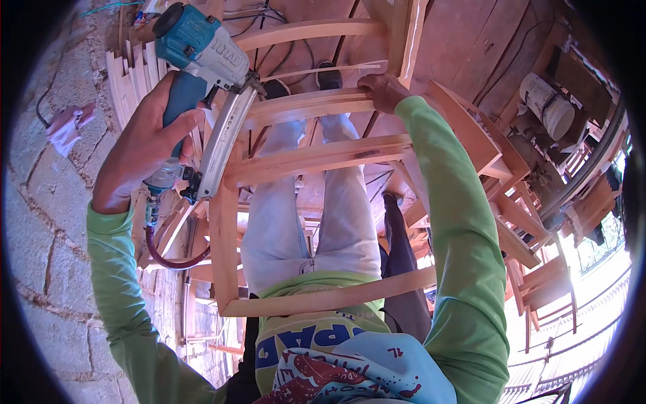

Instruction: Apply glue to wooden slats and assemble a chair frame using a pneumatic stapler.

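My left hand [138, 145] is wrapped round the grip of a teal and grey pneumatic nail gun [219, 57]. The gun's long metal magazine [229, 138] slants across the left side of a wooden frame, and its nose is close to the left end of a wooden slat [309, 108]. At the slat's right end, my right hand [382, 93] has its fingers closed over the wood. This slat is one of several crosspieces of the pale wooden chair frame [229, 249] in front of my body. A dark red air hose [171, 261] runs from the gun's handle.
A rough block wall [60, 222] rises on the left, with thin wood strips [131, 77] leaning near it. Cut boards [471, 131] and chair parts crowd the right side, near a white bucket [548, 104]. Another person's dark-clothed leg [400, 249] shows behind the frame.
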Demonstrator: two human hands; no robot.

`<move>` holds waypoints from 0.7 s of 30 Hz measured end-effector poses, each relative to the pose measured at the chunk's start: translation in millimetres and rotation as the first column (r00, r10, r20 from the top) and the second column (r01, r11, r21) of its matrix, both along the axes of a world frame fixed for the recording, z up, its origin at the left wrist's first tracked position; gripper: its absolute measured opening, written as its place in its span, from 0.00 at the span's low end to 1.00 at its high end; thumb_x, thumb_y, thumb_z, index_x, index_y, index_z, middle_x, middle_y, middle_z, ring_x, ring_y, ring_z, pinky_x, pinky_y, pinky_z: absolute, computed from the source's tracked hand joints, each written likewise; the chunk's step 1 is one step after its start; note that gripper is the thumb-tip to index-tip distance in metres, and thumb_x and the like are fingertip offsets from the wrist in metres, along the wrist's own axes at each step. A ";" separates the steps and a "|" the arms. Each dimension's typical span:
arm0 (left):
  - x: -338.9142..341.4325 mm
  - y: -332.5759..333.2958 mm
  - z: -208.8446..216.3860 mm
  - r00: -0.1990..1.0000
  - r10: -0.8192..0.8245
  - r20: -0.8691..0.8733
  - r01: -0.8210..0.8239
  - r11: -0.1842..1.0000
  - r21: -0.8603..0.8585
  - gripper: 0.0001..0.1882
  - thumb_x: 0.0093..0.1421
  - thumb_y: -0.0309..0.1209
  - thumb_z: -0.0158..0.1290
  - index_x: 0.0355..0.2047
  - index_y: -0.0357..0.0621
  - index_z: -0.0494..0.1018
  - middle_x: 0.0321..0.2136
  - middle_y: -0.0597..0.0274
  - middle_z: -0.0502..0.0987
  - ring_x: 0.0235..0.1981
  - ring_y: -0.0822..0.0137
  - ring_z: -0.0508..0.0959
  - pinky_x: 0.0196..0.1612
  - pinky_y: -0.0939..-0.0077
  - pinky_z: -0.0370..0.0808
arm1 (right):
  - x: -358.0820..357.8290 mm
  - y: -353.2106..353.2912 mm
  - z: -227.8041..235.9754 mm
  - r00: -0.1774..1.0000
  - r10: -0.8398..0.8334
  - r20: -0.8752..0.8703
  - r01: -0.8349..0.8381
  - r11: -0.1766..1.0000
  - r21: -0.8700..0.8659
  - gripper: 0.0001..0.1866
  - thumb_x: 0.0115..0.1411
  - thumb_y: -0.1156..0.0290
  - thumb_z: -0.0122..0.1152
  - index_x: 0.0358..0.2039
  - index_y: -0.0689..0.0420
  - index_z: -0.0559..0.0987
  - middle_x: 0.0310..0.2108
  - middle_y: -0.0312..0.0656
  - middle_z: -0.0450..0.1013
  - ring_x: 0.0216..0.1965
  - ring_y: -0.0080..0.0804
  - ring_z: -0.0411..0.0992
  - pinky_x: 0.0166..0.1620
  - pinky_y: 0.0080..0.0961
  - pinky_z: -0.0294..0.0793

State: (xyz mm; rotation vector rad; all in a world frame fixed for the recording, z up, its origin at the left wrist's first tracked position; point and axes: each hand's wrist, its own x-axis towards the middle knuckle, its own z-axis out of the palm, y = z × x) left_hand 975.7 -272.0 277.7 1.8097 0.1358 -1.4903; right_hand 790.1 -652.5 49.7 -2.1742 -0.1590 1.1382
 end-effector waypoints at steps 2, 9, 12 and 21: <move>-5.2 -2.6 5.8 0.999 0.031 0.032 -0.031 0.999 0.013 0.24 0.67 0.26 0.52 0.61 0.38 0.60 0.34 0.64 0.73 0.21 0.77 0.72 0.23 0.79 0.74 | -4.8 3.0 0.7 0.968 0.099 0.233 -0.100 0.995 -0.007 0.14 0.55 0.80 0.58 0.42 0.58 0.82 0.41 0.49 0.80 0.40 0.48 0.81 0.42 0.45 0.82; -34.7 39.1 54.2 0.965 0.169 0.198 -0.189 0.979 0.082 0.28 0.66 0.26 0.53 0.64 0.39 0.59 0.29 0.62 0.76 0.20 0.77 0.72 0.23 0.78 0.73 | 20.1 6.3 -9.0 0.970 0.242 -0.022 -0.243 0.963 -0.113 0.11 0.55 0.75 0.59 0.39 0.54 0.83 0.40 0.47 0.80 0.47 0.48 0.78 0.50 0.46 0.78; -57.7 75.3 75.6 0.931 0.252 0.263 -0.296 0.944 0.146 0.28 0.67 0.28 0.54 0.65 0.39 0.59 0.30 0.63 0.77 0.22 0.78 0.72 0.25 0.80 0.73 | 25.8 6.5 -19.3 0.964 0.243 -0.109 -0.250 0.967 -0.050 0.08 0.56 0.74 0.60 0.37 0.56 0.82 0.38 0.48 0.80 0.44 0.51 0.77 0.49 0.47 0.77; -205.6 167.4 165.9 0.627 0.455 0.633 -0.724 0.640 0.258 0.18 0.71 0.30 0.51 0.58 0.40 0.65 0.35 0.65 0.75 0.32 0.75 0.72 0.36 0.80 0.71 | 18.2 -7.7 -43.6 0.714 0.696 0.069 -0.676 0.712 -0.188 0.13 0.64 0.64 0.55 0.45 0.48 0.83 0.41 0.50 0.80 0.43 0.51 0.78 0.47 0.46 0.77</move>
